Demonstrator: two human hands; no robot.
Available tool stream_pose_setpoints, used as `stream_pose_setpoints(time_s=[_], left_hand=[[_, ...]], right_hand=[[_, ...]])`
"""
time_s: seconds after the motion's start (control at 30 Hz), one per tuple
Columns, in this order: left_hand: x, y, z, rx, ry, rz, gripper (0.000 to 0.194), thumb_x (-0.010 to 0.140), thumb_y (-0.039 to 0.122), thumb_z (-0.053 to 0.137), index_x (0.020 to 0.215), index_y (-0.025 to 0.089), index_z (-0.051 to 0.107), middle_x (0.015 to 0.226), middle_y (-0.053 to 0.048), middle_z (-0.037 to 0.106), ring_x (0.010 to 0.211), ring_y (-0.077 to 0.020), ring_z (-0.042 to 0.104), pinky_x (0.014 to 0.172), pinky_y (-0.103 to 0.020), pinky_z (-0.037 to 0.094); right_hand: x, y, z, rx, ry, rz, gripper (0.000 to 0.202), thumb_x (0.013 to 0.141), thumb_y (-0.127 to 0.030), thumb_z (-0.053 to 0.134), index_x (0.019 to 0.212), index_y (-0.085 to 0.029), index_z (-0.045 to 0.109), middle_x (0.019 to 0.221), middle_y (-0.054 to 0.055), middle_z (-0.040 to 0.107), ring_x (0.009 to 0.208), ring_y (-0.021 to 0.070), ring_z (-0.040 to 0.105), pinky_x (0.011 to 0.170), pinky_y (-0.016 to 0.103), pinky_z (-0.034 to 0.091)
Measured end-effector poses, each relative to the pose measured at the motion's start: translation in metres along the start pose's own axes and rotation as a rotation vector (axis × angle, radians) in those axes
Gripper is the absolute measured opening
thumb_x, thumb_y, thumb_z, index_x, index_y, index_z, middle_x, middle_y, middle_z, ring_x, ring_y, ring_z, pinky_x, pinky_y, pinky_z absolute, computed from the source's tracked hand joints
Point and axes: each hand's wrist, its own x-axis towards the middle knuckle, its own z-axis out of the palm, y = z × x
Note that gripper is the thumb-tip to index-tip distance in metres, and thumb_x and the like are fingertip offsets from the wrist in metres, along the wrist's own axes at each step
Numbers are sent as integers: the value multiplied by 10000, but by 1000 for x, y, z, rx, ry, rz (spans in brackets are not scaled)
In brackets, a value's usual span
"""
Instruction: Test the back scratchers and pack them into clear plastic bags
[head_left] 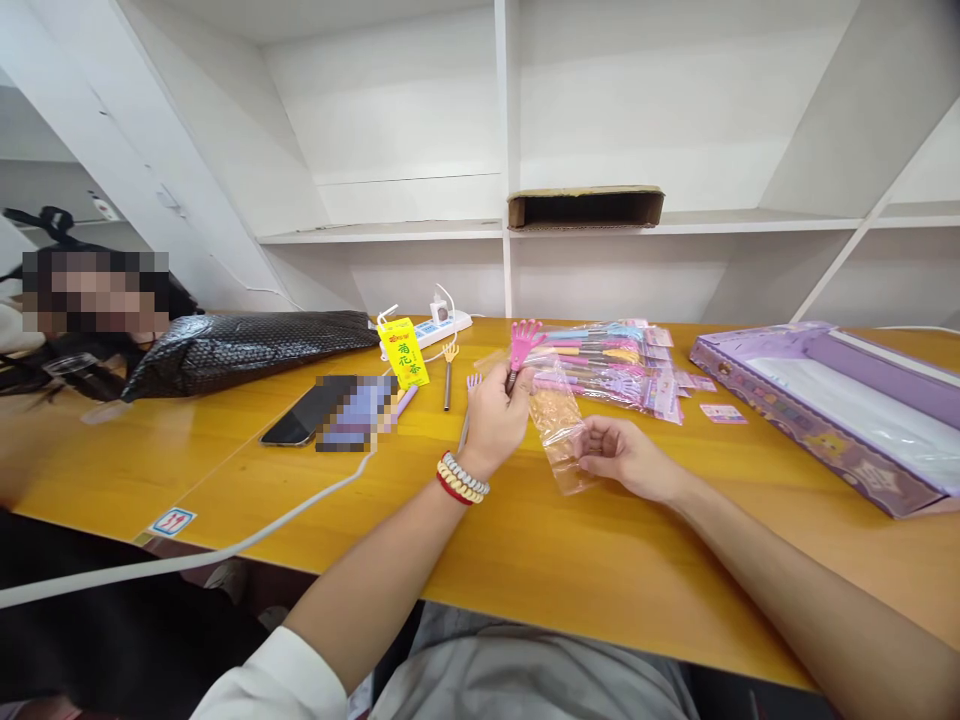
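My left hand (496,415) is closed around a pink hand-shaped scratcher (526,340), its fingers pointing up and away. In my right hand (611,452), thumb and fingers pinch the edge of a clear plastic bag (559,425), which lies between both hands above the table. Just beyond the hands is a pile of bagged scratchers (607,360) in several colours. To the left of my left hand lies an orange-topped scratcher (448,375); a purple-topped one (473,383) is partly hidden by that hand.
A purple display box (825,440) stands at right, near a small card (723,413). Leftward are a yellow drink carton (405,353), a power strip (450,325), a phone (296,420) and a black bubble-wrap bag (262,345) beside a person. A white cable (300,515) crosses the front left.
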Motion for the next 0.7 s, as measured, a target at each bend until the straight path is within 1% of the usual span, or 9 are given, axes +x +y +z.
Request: stream_pose_setpoints(time_s=[0.1, 0.2, 0.33, 0.43, 0.5, 0.57, 0.63, 0.7], left_hand=[[2, -3, 0, 53, 49, 0, 276, 856, 388, 447, 694, 166, 467, 594, 20, 473, 550, -93, 399, 555, -233, 295], [3, -4, -1, 85, 57, 2, 276, 857, 385, 448, 685, 169, 449, 583, 25, 451, 546, -94, 388, 557, -238, 288], [2, -3, 0, 123, 63, 30, 291, 856, 361, 458, 640, 169, 425, 573, 24, 445, 543, -95, 381, 564, -243, 285], [2, -1, 1, 130, 60, 39, 280, 859, 347, 456, 644, 168, 439, 582, 20, 457, 549, -96, 391, 566, -241, 292], [2, -1, 1, 139, 55, 37, 275, 860, 350, 453, 653, 168, 452, 591, 16, 470, 554, -98, 403, 570, -241, 298], [2, -3, 1, 155, 38, 29, 281, 861, 366, 446, 660, 169, 463, 601, 12, 491, 558, -101, 418, 573, -243, 302], [2, -5, 1, 170, 10, 9, 288, 863, 385, 433, 674, 171, 478, 616, 6, 522, 559, -105, 436, 572, -246, 304], [4, -9, 0, 192, -17, -17, 297, 865, 403, 418, 695, 173, 495, 634, -2, 549, 561, -111, 455, 571, -249, 307]], right_hand=[[-1, 0, 0, 43, 12, -28, 296, 647, -186, 700, 869, -169, 506, 780, 1, 522, 711, 111, 528, 660, 265, 442], [0, 2, -3, -7, 49, -54, 256, 659, -178, 681, 853, -162, 516, 779, 6, 522, 726, 112, 520, 667, 260, 434], [3, 6, -8, -49, 144, -30, 244, 635, -193, 683, 809, -152, 518, 760, 5, 524, 706, 114, 518, 659, 264, 432], [4, 7, -10, -44, 161, -10, 268, 615, -191, 682, 819, -153, 513, 750, 1, 521, 678, 113, 517, 628, 259, 434], [3, 7, -8, -55, 151, -32, 315, 631, -180, 663, 902, -167, 503, 763, -2, 522, 676, 114, 524, 621, 255, 436], [1, 6, -5, -121, 141, -88, 463, 667, -160, 631, 1091, -199, 450, 789, -1, 531, 687, 119, 534, 640, 265, 444], [-2, 5, 0, -251, 126, -154, 657, 701, -140, 596, 1281, -237, 306, 807, 3, 538, 700, 127, 541, 666, 283, 451], [-4, 3, 4, -399, 96, -207, 762, 725, -127, 566, 1371, -252, 181, 824, 12, 545, 712, 134, 543, 676, 291, 454]])
